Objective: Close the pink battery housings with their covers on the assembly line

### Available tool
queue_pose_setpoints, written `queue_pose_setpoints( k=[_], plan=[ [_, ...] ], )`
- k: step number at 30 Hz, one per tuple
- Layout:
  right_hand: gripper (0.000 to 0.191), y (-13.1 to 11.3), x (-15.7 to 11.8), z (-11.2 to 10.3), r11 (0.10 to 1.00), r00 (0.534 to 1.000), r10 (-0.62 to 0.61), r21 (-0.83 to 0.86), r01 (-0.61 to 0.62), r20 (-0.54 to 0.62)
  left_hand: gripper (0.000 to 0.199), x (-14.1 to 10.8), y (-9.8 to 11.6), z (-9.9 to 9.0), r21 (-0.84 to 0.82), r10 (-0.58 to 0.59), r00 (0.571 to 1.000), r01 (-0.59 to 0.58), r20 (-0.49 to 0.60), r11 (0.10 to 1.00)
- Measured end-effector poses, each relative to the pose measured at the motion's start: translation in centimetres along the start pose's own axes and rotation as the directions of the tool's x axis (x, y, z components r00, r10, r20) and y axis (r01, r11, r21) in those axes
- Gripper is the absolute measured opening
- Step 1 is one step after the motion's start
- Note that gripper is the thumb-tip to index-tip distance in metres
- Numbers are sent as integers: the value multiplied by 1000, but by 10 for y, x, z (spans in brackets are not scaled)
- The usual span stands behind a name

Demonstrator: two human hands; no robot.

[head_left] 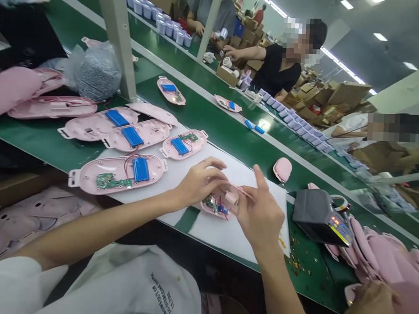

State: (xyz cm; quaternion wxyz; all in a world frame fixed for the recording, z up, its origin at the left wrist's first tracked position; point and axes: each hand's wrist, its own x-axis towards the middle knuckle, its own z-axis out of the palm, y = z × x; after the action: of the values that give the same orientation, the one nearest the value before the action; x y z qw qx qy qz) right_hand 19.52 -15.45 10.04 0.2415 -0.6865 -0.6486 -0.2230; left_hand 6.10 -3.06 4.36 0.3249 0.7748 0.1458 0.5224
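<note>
On a white sheet (244, 237) laid over a green conveyor belt (210, 129), a small pink plastic casing (214, 210) with a green circuit board (210, 203) and red wires lies between both hands. The left hand (197, 186) closes on the casing from above, its fingers curled over it. The right hand (259, 210) is touching the casing's far side with its forefinger raised; whether it grips cannot be told. Further up the sheet lie open pink casings (116, 174) holding blue batteries (141, 169). To the right sit a dark device (318, 216) with a lit display and a pile of pink shells (379, 252), where another person's hand (373, 307) rests.
</note>
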Motion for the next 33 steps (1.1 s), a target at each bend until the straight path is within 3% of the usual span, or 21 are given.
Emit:
queue_pose_setpoints(
  k=[2,4,7,10,12,14,18,21,24,27,30,33],
  plan=[
    [57,0,-2,2,985,985,172,32,-172,-1,19,-3,-6,2,71,54,998,-56,28,996],
    [56,1,-3,5,971,973,232,63,-232,19,20,-6,-11,1,163,77,992,-93,98,982],
    [52,1,-5,9,970,973,232,82,-230,-16,20,-8,-12,-4,203,16,961,-74,275,976],
    [49,1,-6,13,971,964,237,36,-235,-118,12,-3,-8,-15,130,-36,893,-26,449,991],
    [47,2,-6,13,980,975,196,59,-190,-109,7,3,-6,-22,65,-70,861,43,504,997],
    [48,4,-5,12,973,983,180,155,-173,-33,6,6,-7,-24,8,-130,877,143,463,990],
    [53,11,0,11,889,960,272,364,-278,67,8,0,-14,-13,-110,-187,963,211,196,971],
    [58,18,3,19,787,925,363,494,-369,112,10,-12,-18,-3,-192,-233,970,243,72,951],
    [59,22,4,29,717,903,381,553,-424,199,23,-21,-19,0,-271,-461,885,460,64,846],
    [47,21,9,41,780,908,293,473,-409,301,47,-25,-20,-1,-305,-630,766,634,126,711],
    [32,14,18,53,863,892,220,348,-366,394,44,-25,-21,-3,-297,-636,752,655,173,695],
    [16,10,27,59,879,866,156,334,-342,475,45,-23,-21,-6,-295,-643,750,657,157,694]
  ],
)
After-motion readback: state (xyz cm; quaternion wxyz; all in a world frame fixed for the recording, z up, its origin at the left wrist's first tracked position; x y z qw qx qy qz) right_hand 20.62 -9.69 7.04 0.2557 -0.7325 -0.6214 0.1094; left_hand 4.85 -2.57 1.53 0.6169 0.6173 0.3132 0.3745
